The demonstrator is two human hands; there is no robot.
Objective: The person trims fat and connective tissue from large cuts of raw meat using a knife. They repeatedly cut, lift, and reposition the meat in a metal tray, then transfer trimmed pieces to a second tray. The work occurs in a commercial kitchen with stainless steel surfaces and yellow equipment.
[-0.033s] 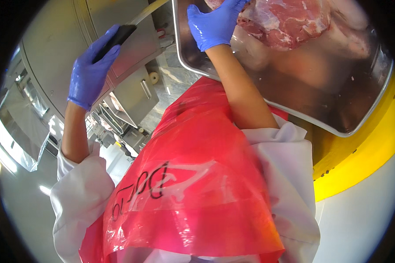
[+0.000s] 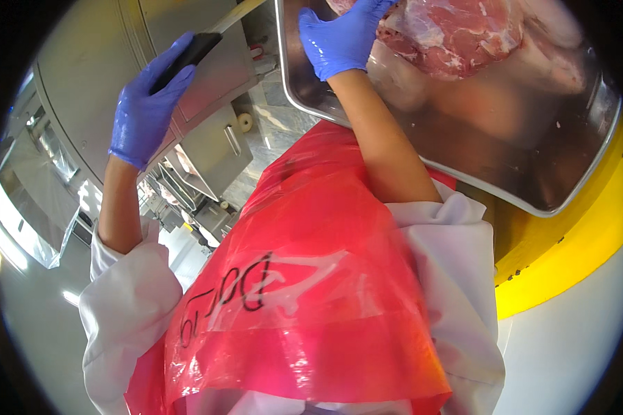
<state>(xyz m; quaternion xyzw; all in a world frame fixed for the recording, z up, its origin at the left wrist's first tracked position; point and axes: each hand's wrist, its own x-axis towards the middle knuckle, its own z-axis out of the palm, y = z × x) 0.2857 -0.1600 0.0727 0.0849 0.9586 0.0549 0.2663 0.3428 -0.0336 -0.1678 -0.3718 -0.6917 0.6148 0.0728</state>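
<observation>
My left hand (image 2: pixel 149 107), in a blue glove, is closed around the black handle of a knife (image 2: pixel 204 41) whose pale blade runs up toward the top edge. It is raised at the left, away from the tray. My right hand (image 2: pixel 339 41), also blue-gloved, rests on a large piece of raw pink meat (image 2: pixel 457 34) lying in a shiny metal tray (image 2: pixel 533 187). The fingers lie over the meat's left end near the tray's corner; how tightly they grip is hidden. A red plastic apron (image 2: pixel 304 290) with black marker writing covers my front.
The tray sits on a yellow cutting board (image 2: pixel 574 256) atop a white surface (image 2: pixel 567 346). Stainless steel cabinets and equipment (image 2: pixel 208 138) stand at the left, with a pale floor below them.
</observation>
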